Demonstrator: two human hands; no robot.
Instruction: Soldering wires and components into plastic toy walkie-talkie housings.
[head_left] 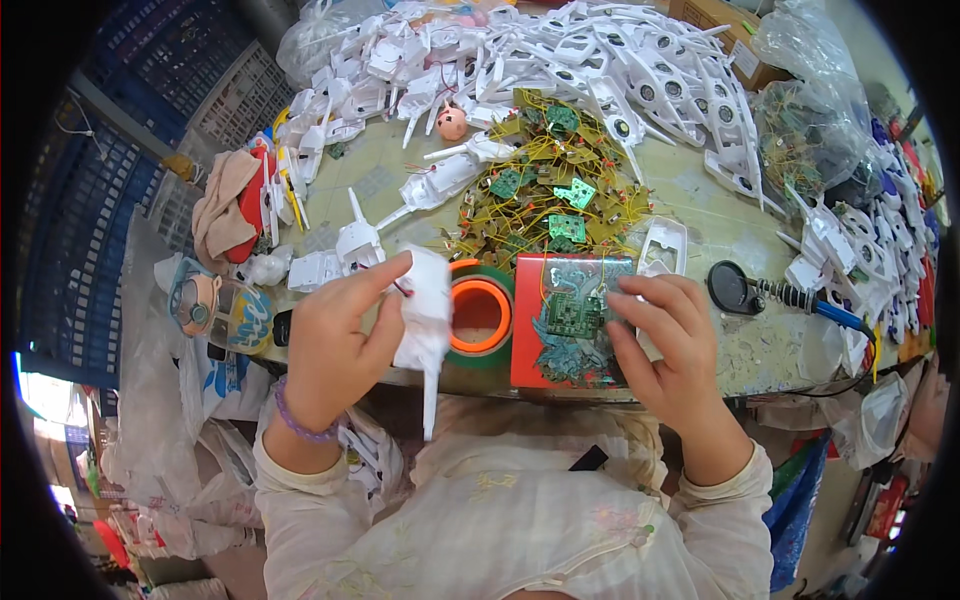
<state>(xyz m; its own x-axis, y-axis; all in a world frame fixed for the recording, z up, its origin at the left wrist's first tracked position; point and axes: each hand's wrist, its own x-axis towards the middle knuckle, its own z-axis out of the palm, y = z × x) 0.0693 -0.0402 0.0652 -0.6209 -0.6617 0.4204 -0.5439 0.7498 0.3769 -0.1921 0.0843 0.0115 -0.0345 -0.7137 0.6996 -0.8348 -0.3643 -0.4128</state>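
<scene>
My left hand (338, 345) is closed on a white plastic housing (426, 310), pinched between thumb and fingers. The housing's narrow stem points down toward me, and a short dark red wire shows at its edge by my fingers. Over the right side of a red flat box or book (528, 365) with a patterned cover, my right hand (668, 350) hangs with its fingers curved and apart. A green circuit board (574, 314) lies on that cover, just left of my right fingertips. Nothing shows between those fingers.
Behind lies a heap of yellow-wired circuit boards (545, 190), and beyond it piled white housings (560, 60). An orange tape roll (480, 315) sits between my hands. To the right are a soldering iron (840, 315) and black round dish (733, 287); at left, a clear bottle (235, 310).
</scene>
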